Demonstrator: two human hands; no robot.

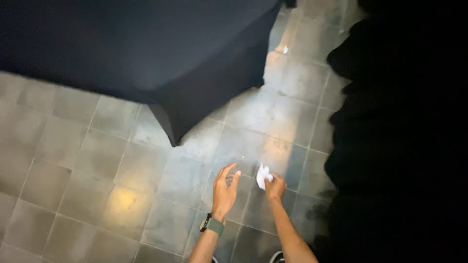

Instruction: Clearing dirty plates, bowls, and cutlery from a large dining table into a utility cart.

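— Two hands listed over the grey tiled floor (122, 160). Contents?
— Right hand (275, 187): clenched around a crumpled white paper (263, 175), held above the tiles. Left hand (225, 190): released, fingers spread, nothing held; a watch (212, 225) is worn at the wrist.
— Surroundings?
— Desk (146, 48) draped in black cloth, upper left.

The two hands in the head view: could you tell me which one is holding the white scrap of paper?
The right hand pinches the white paper scrap. The left hand, above a watch with a green strap, is open and holds nothing.
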